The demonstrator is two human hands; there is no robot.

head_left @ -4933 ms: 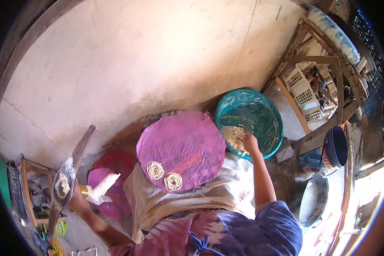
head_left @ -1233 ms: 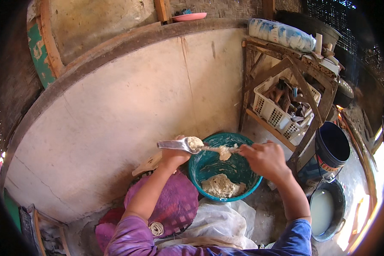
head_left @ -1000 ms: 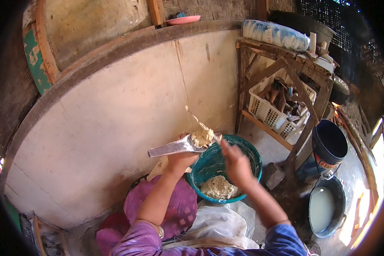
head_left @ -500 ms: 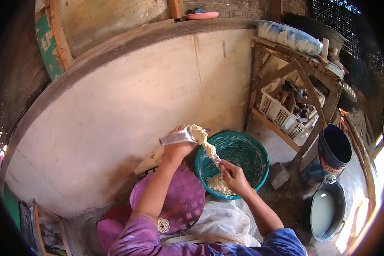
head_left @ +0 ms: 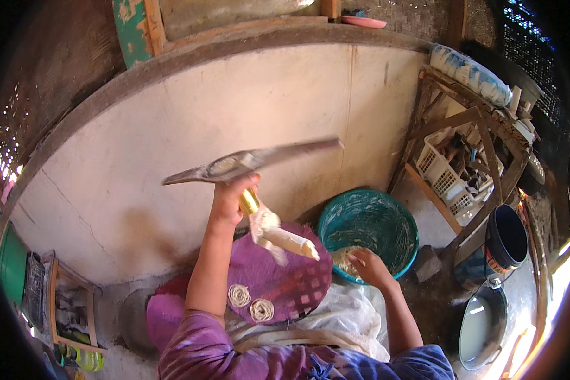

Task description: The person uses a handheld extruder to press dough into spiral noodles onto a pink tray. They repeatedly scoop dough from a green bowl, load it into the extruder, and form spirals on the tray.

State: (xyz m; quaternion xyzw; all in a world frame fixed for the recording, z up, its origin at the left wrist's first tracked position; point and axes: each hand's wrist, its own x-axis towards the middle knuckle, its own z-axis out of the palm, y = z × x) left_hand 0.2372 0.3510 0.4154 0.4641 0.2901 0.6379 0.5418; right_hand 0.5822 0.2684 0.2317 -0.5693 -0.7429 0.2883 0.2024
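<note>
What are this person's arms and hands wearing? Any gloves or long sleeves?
No gloves: the left hand and right hand are bare, and so are both forearms. The sleeves are short: the left sleeve is purple with paler patches, the right sleeve mostly blue.

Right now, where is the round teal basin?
In the head view, the round teal basin sits right of centre, beside the round purple sheet.

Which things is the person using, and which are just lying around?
In use, it seems:
long tool, in the left hand
dough, at the right hand
green basin
purple mat
two coils

Just around, probably:
dark bucket
white crate
pink plate
grey stone
</note>
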